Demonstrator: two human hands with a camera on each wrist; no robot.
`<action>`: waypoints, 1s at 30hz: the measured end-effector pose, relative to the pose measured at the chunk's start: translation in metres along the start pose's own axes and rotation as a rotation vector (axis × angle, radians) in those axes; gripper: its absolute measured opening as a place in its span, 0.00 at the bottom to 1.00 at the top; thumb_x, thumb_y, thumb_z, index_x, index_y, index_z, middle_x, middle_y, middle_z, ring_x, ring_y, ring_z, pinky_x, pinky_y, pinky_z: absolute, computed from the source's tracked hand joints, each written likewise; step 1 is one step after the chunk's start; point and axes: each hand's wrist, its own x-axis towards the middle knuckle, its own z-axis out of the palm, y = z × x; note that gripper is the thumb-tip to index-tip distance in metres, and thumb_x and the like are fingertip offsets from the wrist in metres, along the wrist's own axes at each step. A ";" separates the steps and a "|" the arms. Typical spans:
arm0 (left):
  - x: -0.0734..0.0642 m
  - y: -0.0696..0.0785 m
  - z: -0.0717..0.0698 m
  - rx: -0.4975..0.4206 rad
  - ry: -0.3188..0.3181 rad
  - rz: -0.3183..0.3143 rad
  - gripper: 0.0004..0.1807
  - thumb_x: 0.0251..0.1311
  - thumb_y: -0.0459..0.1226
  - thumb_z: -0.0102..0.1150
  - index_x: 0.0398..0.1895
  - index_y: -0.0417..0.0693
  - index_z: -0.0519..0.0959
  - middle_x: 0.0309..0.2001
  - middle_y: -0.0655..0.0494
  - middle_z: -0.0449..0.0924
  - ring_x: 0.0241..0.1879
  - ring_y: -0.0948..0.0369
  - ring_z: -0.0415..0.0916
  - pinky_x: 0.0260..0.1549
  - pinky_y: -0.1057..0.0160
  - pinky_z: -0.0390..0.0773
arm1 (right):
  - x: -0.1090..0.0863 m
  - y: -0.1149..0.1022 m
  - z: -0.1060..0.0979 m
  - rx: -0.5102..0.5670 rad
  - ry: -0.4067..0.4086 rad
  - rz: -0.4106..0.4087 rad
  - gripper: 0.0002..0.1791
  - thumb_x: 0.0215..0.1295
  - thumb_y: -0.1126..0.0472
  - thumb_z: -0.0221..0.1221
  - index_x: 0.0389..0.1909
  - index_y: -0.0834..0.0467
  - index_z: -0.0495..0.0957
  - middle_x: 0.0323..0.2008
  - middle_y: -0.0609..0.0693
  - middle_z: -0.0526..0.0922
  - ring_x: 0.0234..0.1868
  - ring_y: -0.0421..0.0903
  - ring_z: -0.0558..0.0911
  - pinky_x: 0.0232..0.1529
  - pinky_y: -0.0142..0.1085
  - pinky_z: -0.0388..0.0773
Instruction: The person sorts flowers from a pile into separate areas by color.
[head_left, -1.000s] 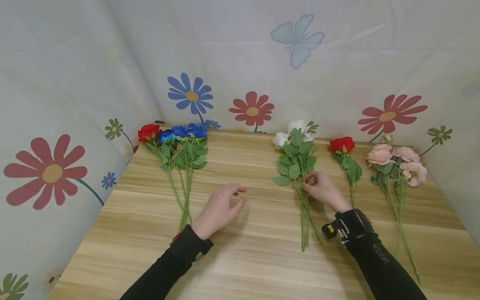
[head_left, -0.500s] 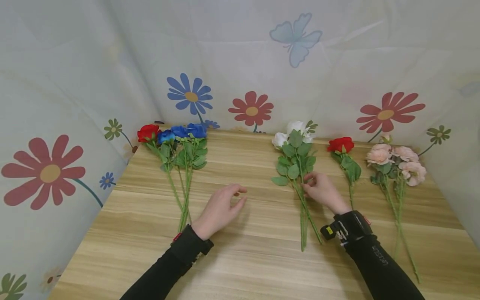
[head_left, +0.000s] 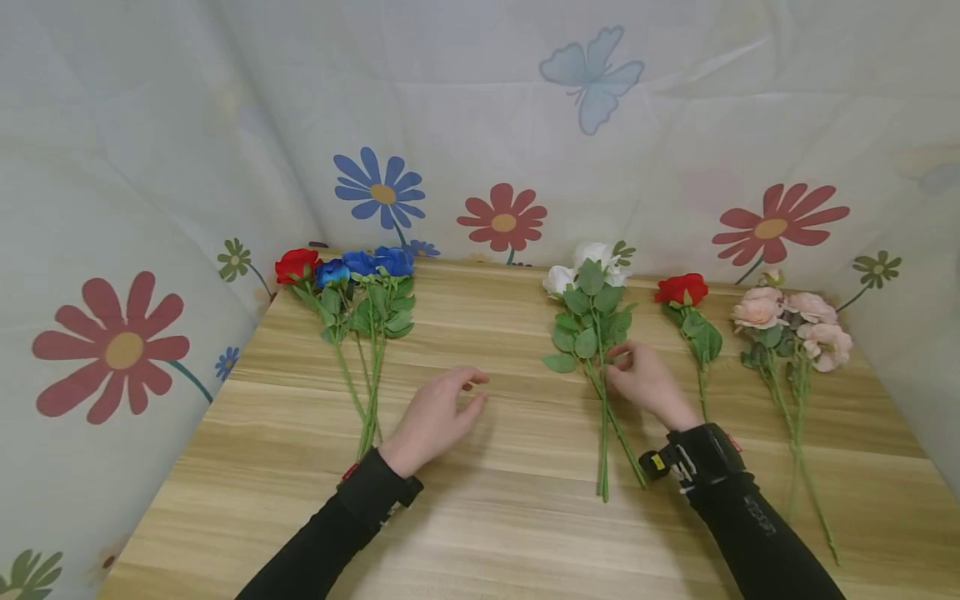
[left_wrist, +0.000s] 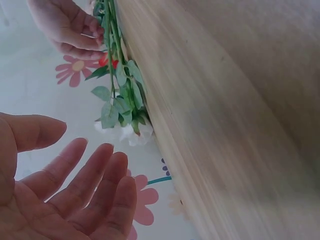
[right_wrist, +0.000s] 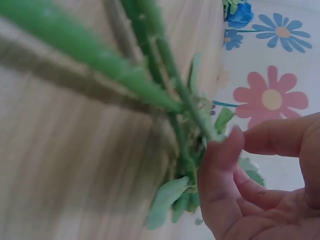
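Observation:
Several white roses (head_left: 558, 280) with green leaves lie right of the middle of the wooden table (head_left: 495, 533), their stems crossing toward the front. My right hand (head_left: 648, 385) pinches one of these stems just below the leaves. In the right wrist view, the stem (right_wrist: 172, 75) runs up to the thumb and index fingertips; the grip is partly hidden. My left hand (head_left: 431, 417) hovers over the table between the white roses and the left bunch, fingers relaxed and loosely bent. Nothing lies in its palm (left_wrist: 55, 210) in the left wrist view.
At the back left lie a red rose (head_left: 297, 265) and several blue roses (head_left: 393, 261), stems crossing near my left wrist. Right of the white ones lie a single red rose (head_left: 682, 289) and a pink bunch (head_left: 759, 310). A flower-printed cloth (head_left: 480, 100) stands behind the table.
One white rose stem has swung slightly left, its lower end now beside another stem's end. My right hand has barely shifted; the left hand stays nearly still.

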 end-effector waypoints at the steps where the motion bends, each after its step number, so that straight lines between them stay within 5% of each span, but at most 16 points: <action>1: 0.000 0.000 -0.002 0.002 0.001 -0.007 0.14 0.65 0.40 0.54 0.50 0.45 0.78 0.48 0.53 0.79 0.45 0.57 0.76 0.42 0.58 0.76 | -0.001 -0.002 0.000 -0.009 0.022 -0.014 0.17 0.64 0.65 0.52 0.51 0.71 0.70 0.34 0.61 0.78 0.30 0.49 0.78 0.29 0.38 0.73; 11: 0.000 -0.006 -0.021 0.094 0.075 -0.052 0.13 0.64 0.39 0.54 0.49 0.45 0.78 0.43 0.53 0.80 0.40 0.57 0.77 0.36 0.58 0.77 | -0.008 -0.049 0.015 0.122 0.145 -0.136 0.14 0.66 0.65 0.49 0.49 0.67 0.74 0.38 0.60 0.78 0.37 0.52 0.77 0.35 0.40 0.73; 21: -0.007 -0.026 -0.047 0.238 0.168 -0.109 0.13 0.62 0.37 0.57 0.47 0.41 0.79 0.37 0.49 0.81 0.32 0.55 0.78 0.28 0.56 0.76 | -0.011 -0.093 0.048 0.514 0.046 -0.187 0.11 0.67 0.66 0.52 0.47 0.66 0.74 0.39 0.68 0.76 0.35 0.56 0.79 0.35 0.36 0.79; 30: -0.021 -0.046 -0.072 0.305 0.129 -0.226 0.15 0.58 0.35 0.60 0.49 0.40 0.78 0.36 0.48 0.80 0.20 0.59 0.70 0.17 0.61 0.70 | -0.006 -0.121 0.079 0.735 -0.040 -0.136 0.12 0.68 0.68 0.50 0.49 0.68 0.72 0.40 0.71 0.75 0.33 0.44 0.78 0.38 0.37 0.79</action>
